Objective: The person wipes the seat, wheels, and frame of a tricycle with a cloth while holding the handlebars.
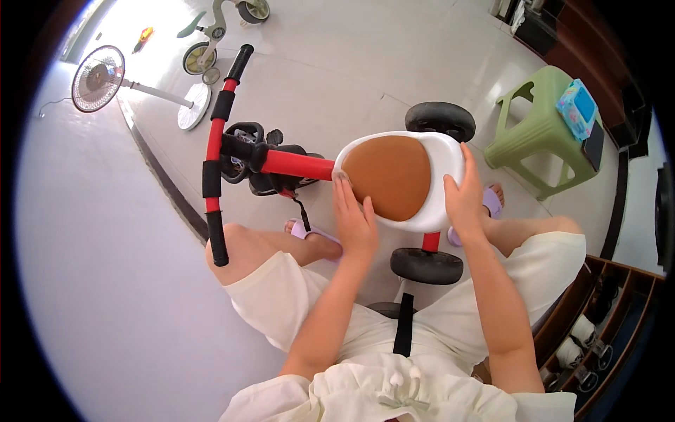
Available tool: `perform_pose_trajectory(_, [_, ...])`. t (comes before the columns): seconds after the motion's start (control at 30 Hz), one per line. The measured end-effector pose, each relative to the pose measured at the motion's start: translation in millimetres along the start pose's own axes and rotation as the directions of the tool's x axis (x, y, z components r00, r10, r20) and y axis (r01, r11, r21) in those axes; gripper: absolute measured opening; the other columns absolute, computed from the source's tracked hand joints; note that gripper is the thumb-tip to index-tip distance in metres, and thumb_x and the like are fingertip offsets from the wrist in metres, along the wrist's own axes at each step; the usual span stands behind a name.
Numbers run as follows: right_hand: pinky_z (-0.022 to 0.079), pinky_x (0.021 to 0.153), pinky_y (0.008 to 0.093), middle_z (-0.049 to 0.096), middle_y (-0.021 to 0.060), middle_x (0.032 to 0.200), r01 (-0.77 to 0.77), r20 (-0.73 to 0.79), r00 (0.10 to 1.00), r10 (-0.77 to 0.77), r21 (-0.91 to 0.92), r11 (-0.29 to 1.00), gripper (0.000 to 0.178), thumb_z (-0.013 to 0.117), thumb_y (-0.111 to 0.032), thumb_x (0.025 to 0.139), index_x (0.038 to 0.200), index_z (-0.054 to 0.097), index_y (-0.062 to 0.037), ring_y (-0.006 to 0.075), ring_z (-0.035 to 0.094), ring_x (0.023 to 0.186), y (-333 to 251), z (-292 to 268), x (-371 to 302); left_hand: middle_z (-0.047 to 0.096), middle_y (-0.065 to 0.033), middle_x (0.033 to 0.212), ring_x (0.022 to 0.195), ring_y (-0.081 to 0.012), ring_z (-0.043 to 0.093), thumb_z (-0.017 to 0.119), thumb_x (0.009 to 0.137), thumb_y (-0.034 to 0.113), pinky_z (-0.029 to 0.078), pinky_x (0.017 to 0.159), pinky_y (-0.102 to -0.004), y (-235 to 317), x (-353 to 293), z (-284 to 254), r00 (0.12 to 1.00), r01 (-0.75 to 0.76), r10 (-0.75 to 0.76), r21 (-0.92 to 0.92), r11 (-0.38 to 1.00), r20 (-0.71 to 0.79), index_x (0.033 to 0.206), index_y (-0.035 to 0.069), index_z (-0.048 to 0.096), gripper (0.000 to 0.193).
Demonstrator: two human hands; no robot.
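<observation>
A child's tricycle stands between my knees, with a red frame tube (299,164), a red handlebar (214,151) with black grips to the left, and black rear wheels (427,266). Its white seat (444,155) carries a brown oval pad (390,176). My left hand (356,224) lies along the seat's front edge, fingers stretched out and thumb apart near the pad. At the back of the seat, my right hand (464,200) grips the rim, thumb on top and fingers along the outer side. The undersides of both palms are hidden.
A green plastic stool (538,133) with a blue wipes pack (578,109) stands at the right. A shoe rack (598,337) is lower right. Upper left are a standing fan (98,77) and a small balance bike (214,32). A black basket part (242,151) sits beside the handlebar.
</observation>
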State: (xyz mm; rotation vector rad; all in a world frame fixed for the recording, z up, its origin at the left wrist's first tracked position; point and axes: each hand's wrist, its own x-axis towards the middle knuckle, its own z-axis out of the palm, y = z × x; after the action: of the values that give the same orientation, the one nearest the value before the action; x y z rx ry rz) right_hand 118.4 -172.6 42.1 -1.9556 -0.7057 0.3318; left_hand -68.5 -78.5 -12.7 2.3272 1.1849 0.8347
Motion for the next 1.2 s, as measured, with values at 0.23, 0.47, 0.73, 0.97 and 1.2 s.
perform_pose_trajectory(0.23, [0.034, 0.11, 0.0417, 0.042, 0.0201, 0.143, 0.012, -0.037, 0.999, -0.014, -0.04, 0.999, 0.061, 0.051, 0.001, 0.085, 0.144, 0.034, -0.0019, 0.036, 0.042, 0.132, -5.4, 4.3, -6.5, 0.031, -0.0274, 0.149, 0.137, -0.0422, 0.03, 0.051, 0.096, 0.023, 0.027, 0.114, -0.0469, -10.2, 56.3, 2.8, 0.994, -0.069, 0.057, 0.123, 0.99, 0.098, 0.141, -0.009, 0.033, 0.059])
perform_pose_trajectory(0.47, [0.035, 0.109, 0.0424, 0.045, 0.0207, 0.141, 0.036, -0.069, 0.997, -0.041, -0.068, 0.997, 0.06, 0.051, 0.0, 0.085, 0.143, 0.036, -0.0017, 0.0368, 0.043, 0.13, -4.1, -2.3, -4.3, 0.045, -0.0183, 0.141, 0.134, -0.0335, 0.04, 0.051, 0.093, 0.015, 0.033, 0.11, -0.0452, 27.7, -8.3, 7.6, 0.894, -0.308, 0.301, -0.031, 0.951, 0.331, 0.138, -0.003, 0.043, 0.05])
perform_pose_trajectory(0.73, [0.036, 0.107, 0.0425, 0.046, 0.0219, 0.139, 0.037, -0.045, 0.998, -0.039, -0.04, 0.999, 0.062, 0.054, -0.001, 0.084, 0.143, 0.036, -0.0015, 0.0373, 0.046, 0.128, 6.6, 0.3, -2.3, 0.052, -0.0129, 0.137, 0.133, -0.0268, 0.043, 0.051, 0.092, 0.012, 0.035, 0.11, -0.0445, 27.1, -0.2, 17.8, 0.845, -0.415, 0.444, -0.16, 0.896, 0.298, 0.135, 0.002, 0.05, 0.044])
perform_pose_trajectory(0.97, [0.037, 0.107, 0.0425, 0.048, 0.0214, 0.138, 0.014, -0.04, 0.999, -0.014, 0.008, 1.0, 0.061, 0.053, 0.0, 0.083, 0.142, 0.038, -0.0015, 0.0372, 0.046, 0.127, -3.9, 4.1, -0.3, 0.048, -0.0127, 0.142, 0.137, -0.0273, 0.038, 0.052, 0.091, 0.02, 0.025, 0.114, -0.0446, 14.9, 76.0, 11.1, 0.904, -0.393, 0.346, 0.168, 0.904, 0.252, 0.137, 0.004, 0.048, 0.049])
perform_pose_trajectory(1.2, [0.037, 0.106, 0.0423, 0.049, 0.0216, 0.137, 0.026, -0.091, 0.995, -0.029, -0.03, 0.999, 0.06, 0.053, -0.001, 0.082, 0.141, 0.04, -0.002, 0.0377, 0.047, 0.126, 8.2, 3.2, 3.8, 0.049, -0.0138, 0.139, 0.134, -0.0283, 0.04, 0.054, 0.086, 0.017, 0.03, 0.113, -0.0451, 48.2, 67.5, 47.1, 0.736, -0.553, 0.541, -0.1, 0.827, 0.407, 0.133, 0.002, 0.05, 0.049])
